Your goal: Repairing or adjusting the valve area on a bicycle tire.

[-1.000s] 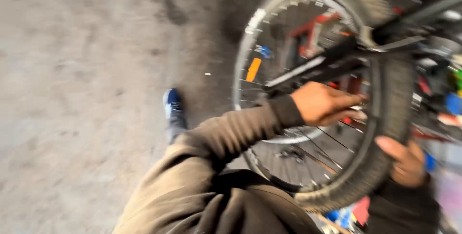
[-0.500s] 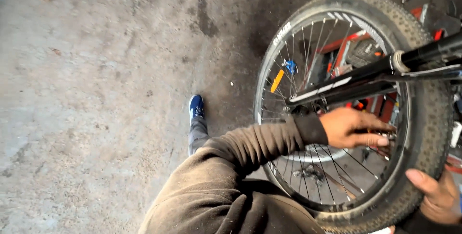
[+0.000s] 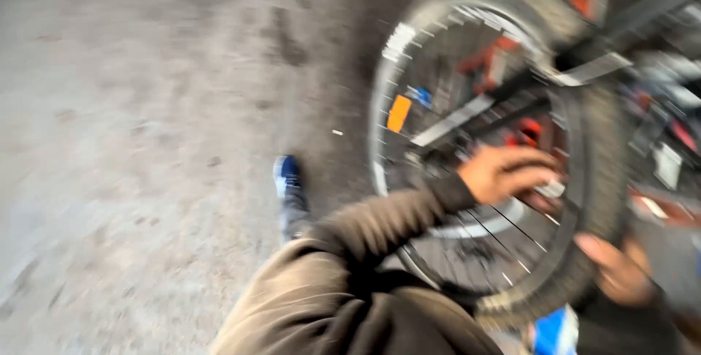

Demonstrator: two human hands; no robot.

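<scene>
On the grey concrete floor [image 3: 139, 143], which fills the whole left half of the view, everything else sits to the right, and the picture is smeared with motion. The bicycle wheel [image 3: 504, 143] is the largest thing there: a knobby black tyre [image 3: 599, 180] around a pale rim with thin spokes, held upright and off the floor. Across the wheel, from its upper right edge down toward its middle, run the dark bars of the bicycle frame [image 3: 467, 117]. Below and to the left of the wheel comes the person's brown sleeve [image 3: 380, 227], which reaches up to the wheel's centre. The left hand [image 3: 507, 172] lies at the middle of the wheel, over the spokes, fingers curled inward; whether they pinch anything there is lost in the blur. The right hand [image 3: 621, 271] is at the wheel's lower right edge, fingers wrapped against the tyre's outer tread. Left of the wheel, near its lower rim, a blue shoe [image 3: 287, 176] stands on the floor. Inside the wheel, toward its upper left, an orange reflector [image 3: 399, 113] sits among the spokes.
</scene>
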